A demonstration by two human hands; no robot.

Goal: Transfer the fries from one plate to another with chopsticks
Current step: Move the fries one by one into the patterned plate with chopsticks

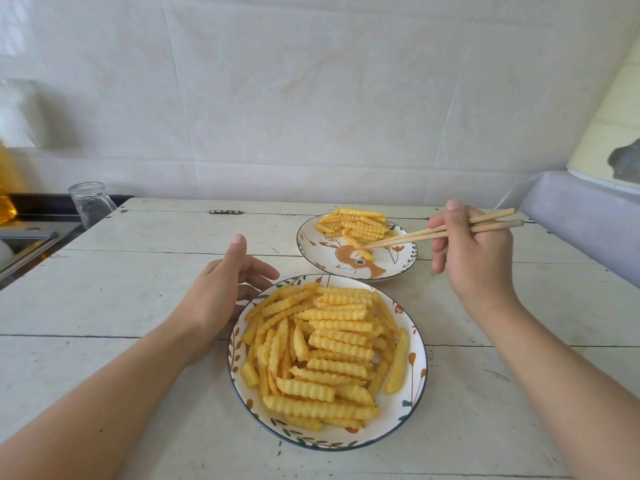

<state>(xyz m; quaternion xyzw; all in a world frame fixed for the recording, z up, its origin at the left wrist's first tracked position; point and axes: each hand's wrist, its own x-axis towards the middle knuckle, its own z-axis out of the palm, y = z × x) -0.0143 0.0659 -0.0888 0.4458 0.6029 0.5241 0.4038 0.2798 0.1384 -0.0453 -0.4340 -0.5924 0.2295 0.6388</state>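
We found no legible text, label, brand, number or sign anywhere; the near plate (417,344) and far plate (405,268) carried only painted leaf, flower and animal motifs.

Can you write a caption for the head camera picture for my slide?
Right hand lowers chopsticks to the far plate; left hand steadies the near plate of fries.
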